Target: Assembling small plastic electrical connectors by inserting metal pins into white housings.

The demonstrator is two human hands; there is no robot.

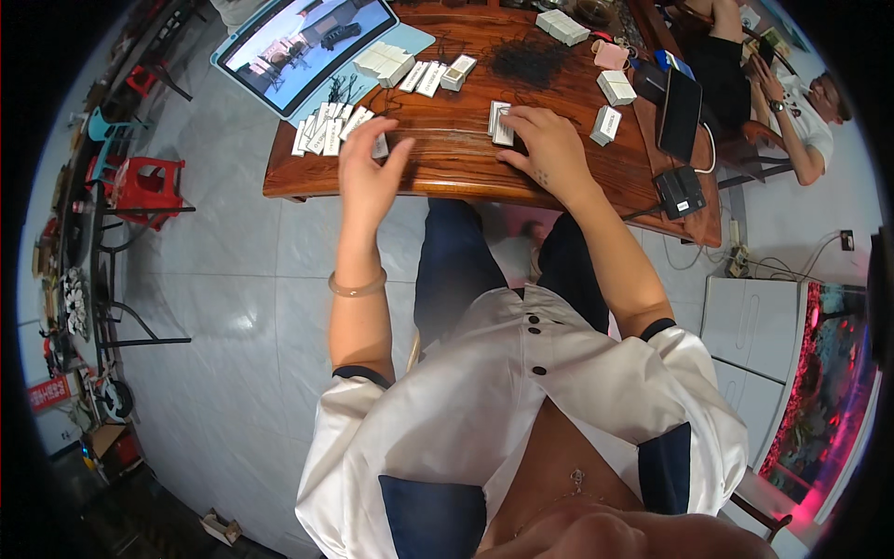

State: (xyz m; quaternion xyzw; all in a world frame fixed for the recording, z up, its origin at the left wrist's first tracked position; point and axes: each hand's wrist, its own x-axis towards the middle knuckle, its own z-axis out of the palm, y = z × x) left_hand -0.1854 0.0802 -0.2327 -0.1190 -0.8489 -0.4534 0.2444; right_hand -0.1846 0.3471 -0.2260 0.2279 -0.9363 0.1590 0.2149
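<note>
Small white cards (501,133) lay in a little pile close to the near edge of the shiny brown table (447,170), a bit right of the middle. The right hand (551,149) was at this pile, coming from the right. Its fingers reached over the far part of the cards, and its thumb was down by their near end. I cannot tell if it was holding them or only touching them.

The left hand (368,172) was up at the table's near edge, with its thumb wide apart from its bent fingers. Just left of it, more white cards (321,130) were spread out in a messy fan. I cannot tell if its fingers touched any of those.

Farther back, on the left, was a big white stack (383,63), and a tablet (307,58) with a bright picture stood beyond the fan. A messy heap of black strings (529,61) lay on the far side of the table, near the middle. On the right were two smaller white stacks (616,88), a black phone (681,115) and a black box (681,192).

Off to the left, a red stool (149,184) stood on the gray floor (223,307). Far on the right, another person (803,130) sat in a chair.
</note>
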